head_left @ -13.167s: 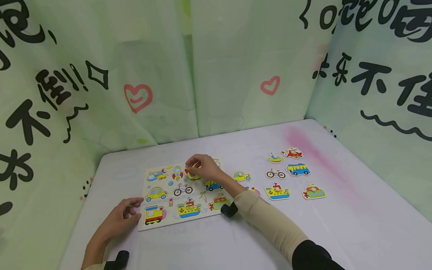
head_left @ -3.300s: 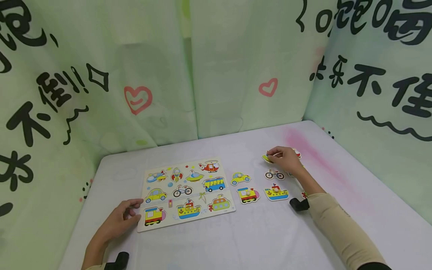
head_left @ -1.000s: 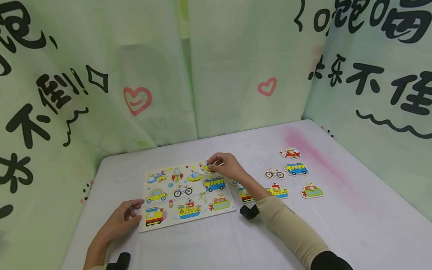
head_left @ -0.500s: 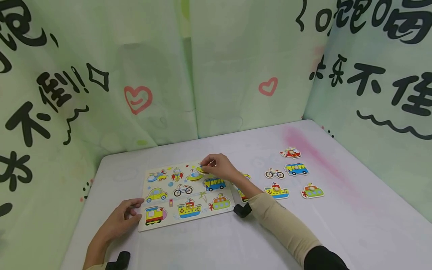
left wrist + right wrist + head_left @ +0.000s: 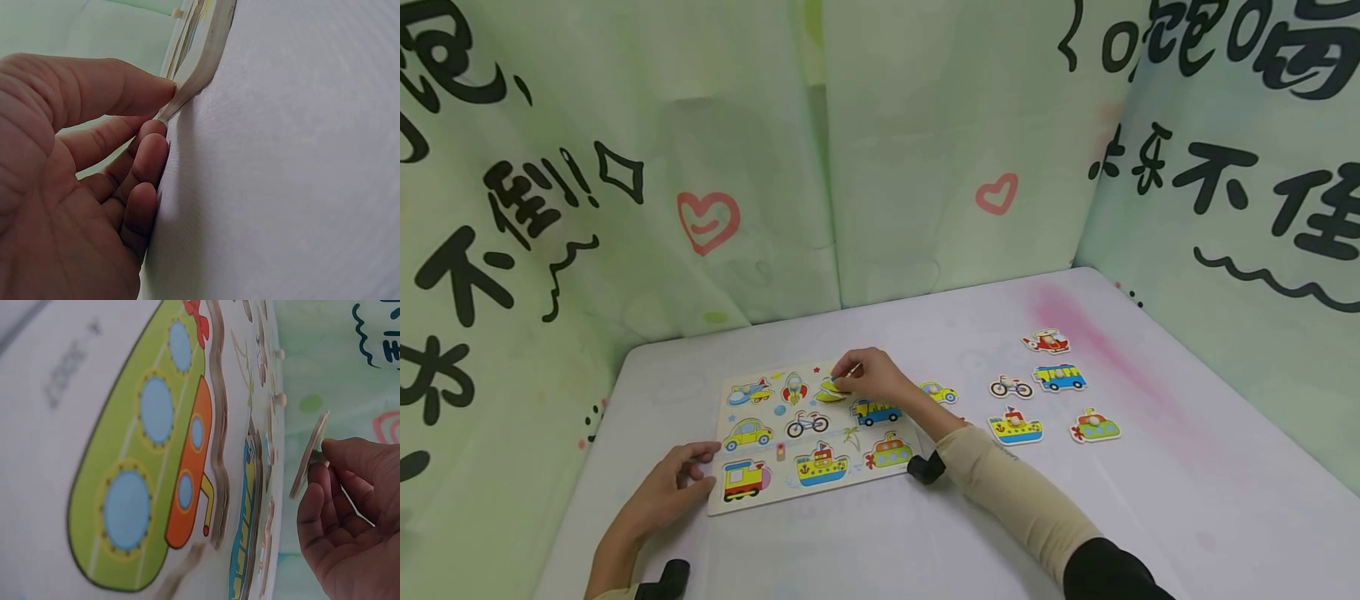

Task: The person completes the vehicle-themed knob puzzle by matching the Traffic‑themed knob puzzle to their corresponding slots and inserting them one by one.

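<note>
Holds the flying saucer piece (image 5: 308,456) by pinching narrowly with thumb and fingertips of the right hand (image 5: 880,379). Has it over the far row of the picture board (image 5: 782,487), in the right wrist view tilted and just clear of the surface. Rests the left hand (image 5: 662,492) at the board's left edge, thumb and forefinger apart and touching it, other fingers loosely curled. Has a yellow car piece (image 5: 938,392) just right of the board, partly behind the right arm. Farther right, has a bicycle piece (image 5: 1011,387) with a bus piece (image 5: 1060,377) beside it, a helicopter piece (image 5: 1047,341) beyond, and nearer, a ship piece (image 5: 1016,426) left of a submarine piece (image 5: 1095,426). Has everything on a white table (image 5: 850,550), before a pale green curtain (image 5: 887,225).
</note>
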Available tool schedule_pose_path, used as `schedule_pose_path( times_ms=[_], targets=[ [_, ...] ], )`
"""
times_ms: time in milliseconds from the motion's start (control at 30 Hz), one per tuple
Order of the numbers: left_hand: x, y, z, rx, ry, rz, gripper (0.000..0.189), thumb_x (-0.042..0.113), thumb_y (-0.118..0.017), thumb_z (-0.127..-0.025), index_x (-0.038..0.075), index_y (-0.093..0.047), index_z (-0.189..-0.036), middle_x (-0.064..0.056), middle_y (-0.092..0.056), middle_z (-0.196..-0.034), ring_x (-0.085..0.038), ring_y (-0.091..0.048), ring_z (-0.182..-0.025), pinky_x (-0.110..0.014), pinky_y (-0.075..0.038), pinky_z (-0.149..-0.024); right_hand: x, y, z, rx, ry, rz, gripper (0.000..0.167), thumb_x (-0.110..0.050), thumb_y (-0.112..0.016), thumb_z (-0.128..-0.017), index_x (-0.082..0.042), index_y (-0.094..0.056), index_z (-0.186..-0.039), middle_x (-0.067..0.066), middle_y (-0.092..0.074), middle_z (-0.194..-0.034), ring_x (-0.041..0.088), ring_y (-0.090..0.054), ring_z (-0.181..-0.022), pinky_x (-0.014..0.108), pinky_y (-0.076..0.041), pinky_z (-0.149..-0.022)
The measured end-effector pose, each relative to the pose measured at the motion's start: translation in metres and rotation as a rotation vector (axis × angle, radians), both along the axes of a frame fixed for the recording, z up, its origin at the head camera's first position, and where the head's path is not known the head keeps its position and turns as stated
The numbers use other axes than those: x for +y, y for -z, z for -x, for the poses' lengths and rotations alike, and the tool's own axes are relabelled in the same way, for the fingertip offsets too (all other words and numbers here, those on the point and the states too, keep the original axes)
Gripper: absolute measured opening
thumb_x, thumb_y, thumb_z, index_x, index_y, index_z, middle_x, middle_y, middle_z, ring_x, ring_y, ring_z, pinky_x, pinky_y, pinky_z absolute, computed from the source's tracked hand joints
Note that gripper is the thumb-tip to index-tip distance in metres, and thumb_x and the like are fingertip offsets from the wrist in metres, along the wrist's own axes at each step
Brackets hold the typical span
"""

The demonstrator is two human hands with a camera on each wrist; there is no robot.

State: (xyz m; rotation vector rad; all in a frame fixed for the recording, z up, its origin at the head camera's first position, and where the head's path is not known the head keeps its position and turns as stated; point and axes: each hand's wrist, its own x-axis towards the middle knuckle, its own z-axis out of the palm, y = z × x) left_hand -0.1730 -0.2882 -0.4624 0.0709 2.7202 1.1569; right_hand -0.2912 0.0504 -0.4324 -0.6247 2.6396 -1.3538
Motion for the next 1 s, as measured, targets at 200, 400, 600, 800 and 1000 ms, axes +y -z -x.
schedule_pose_path(
  times_ms=[200, 400, 600, 800, 1000],
  targets=[
    [0.001, -0.002, 0.0, 0.002, 0.001, 0.0, 0.051, 0.007, -0.067, -0.094, -0.001, -0.052, -0.142, -0.017, -0.056, -0.126, -0.024, -0.048, -0.102, -0.026, -0.04, -0.077, -0.006, 0.0, 0.0, 0.025, -0.029, -0.029, 0.01, -0.01, -0.073, -0.094, -0.005, -0.074, -0.103, 0.005, -0.071, -0.098, 0.012, -0.061, -0.079, 0.022, -0.05, -0.07],
    [0.001, -0.002, 0.001, -0.008, -0.003, 0.004, 0.052, 0.008, -0.069, -0.094, 0.0, -0.052, -0.143, -0.016, -0.056, -0.127, -0.024, -0.048, -0.102, -0.027, -0.041, -0.078, -0.012, 0.002, 0.005, 0.06, -0.043, -0.111, 0.007, -0.01, -0.073, -0.094, -0.006, -0.074, -0.099, 0.004, -0.071, -0.096, 0.012, -0.063, -0.081, 0.022, -0.051, -0.071],
    [-0.001, -0.001, 0.001, 0.003, 0.009, 0.0, 0.052, 0.007, -0.068, -0.093, -0.001, -0.052, -0.142, -0.017, -0.056, -0.128, -0.023, -0.049, -0.102, -0.027, -0.041, -0.079, -0.019, 0.001, 0.007, 0.057, -0.044, -0.176, 0.004, -0.01, -0.073, -0.094, -0.007, -0.073, -0.097, 0.003, -0.07, -0.092, 0.013, -0.061, -0.081, 0.024, -0.049, -0.074],
    [-0.002, 0.0, 0.001, 0.006, 0.018, -0.003, 0.052, 0.008, -0.068, -0.093, -0.001, -0.051, -0.142, -0.017, -0.056, -0.128, -0.024, -0.049, -0.102, -0.027, -0.041, -0.08, -0.022, 0.001, 0.009, 0.068, -0.056, -0.197, 0.004, -0.007, -0.073, -0.092, -0.004, -0.073, -0.096, 0.005, -0.071, -0.091, 0.014, -0.063, -0.081, 0.026, -0.051, -0.076],
    [-0.001, -0.001, 0.0, 0.004, 0.017, -0.008, 0.052, 0.007, -0.068, -0.093, -0.002, -0.051, -0.142, -0.017, -0.056, -0.128, -0.024, -0.048, -0.102, -0.027, -0.041, -0.08, -0.024, 0.003, 0.01, 0.067, -0.06, -0.216, 0.005, -0.006, -0.073, -0.091, -0.004, -0.073, -0.095, 0.005, -0.071, -0.091, 0.013, -0.061, -0.08, 0.025, -0.05, -0.076]
  ],
)
